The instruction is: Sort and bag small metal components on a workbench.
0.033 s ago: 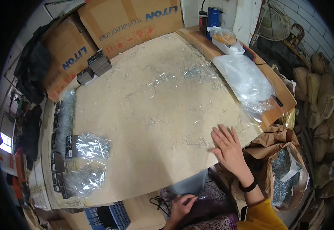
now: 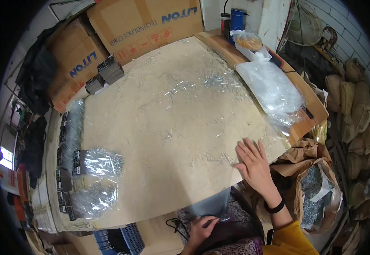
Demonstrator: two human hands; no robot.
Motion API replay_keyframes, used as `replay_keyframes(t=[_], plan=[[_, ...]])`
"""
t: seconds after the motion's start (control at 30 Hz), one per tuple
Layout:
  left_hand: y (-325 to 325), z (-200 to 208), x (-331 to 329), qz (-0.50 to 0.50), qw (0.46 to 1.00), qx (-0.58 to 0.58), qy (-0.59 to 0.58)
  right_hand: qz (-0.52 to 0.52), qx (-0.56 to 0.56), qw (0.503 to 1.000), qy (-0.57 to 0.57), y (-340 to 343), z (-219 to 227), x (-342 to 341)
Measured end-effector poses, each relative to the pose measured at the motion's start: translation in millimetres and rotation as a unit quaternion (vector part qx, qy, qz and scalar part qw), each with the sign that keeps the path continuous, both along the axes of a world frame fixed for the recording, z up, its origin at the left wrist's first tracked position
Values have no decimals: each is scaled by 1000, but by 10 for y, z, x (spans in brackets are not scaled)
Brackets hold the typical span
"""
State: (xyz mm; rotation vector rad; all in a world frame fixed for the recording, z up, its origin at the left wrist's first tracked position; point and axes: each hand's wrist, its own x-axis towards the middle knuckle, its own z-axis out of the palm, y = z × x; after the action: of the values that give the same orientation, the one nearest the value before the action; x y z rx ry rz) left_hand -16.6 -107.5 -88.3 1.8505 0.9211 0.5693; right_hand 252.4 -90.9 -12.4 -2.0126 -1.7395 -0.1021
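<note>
My right hand (image 2: 257, 172) lies flat on the near right part of the tabletop (image 2: 151, 127), fingers stretched out and holding nothing. Just left of its fingertips are loose thin metal pins (image 2: 212, 159), which look like small nails. Below the table's front edge, my left hand (image 2: 201, 229) is closed in front of my lap, beside a grey plastic bin (image 2: 210, 204). Something clear and shiny shows near its fingertips, too small to make out. More pins are scattered over the board, with a denser patch (image 2: 221, 80) toward the far right.
Clear bags of pins with dark header cards (image 2: 104, 163) line the left edge. Card stacks (image 2: 110, 70) stand before large cartons (image 2: 142, 25). Empty-looking plastic bags (image 2: 274, 87) lie on the right ledge. A paper sack of pins (image 2: 314, 195) stands right; a blue basket (image 2: 132, 239) sits below.
My right hand has shifted very slightly to the right along the tabletop. My left hand stays where it was.
</note>
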Motion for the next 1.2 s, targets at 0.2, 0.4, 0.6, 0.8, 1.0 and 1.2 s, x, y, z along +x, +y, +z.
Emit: replay_keyframes(t=[0.2,0.4,0.6,0.8,1.0,1.2], plan=[[1,24,13,20,1000,-22,-7,67,-17,997,46,-367,34,-362],[-6,8,15,19,1000,-4,-24,166,16,977,130,-138,-47,-501],[-18,-66,19,20,1000,2,-17,155,4,986,68,21,-5,-525],[-15,-34,18,28,999,2,-19,162,-8,984,76,-116,-9,-577],[-6,-25,23,20,1000,2,-10,115,50,979,162,-142,-74,-411],[-3,-26,18,24,1000,2,-13,178,24,973,144,22,32,-524]])
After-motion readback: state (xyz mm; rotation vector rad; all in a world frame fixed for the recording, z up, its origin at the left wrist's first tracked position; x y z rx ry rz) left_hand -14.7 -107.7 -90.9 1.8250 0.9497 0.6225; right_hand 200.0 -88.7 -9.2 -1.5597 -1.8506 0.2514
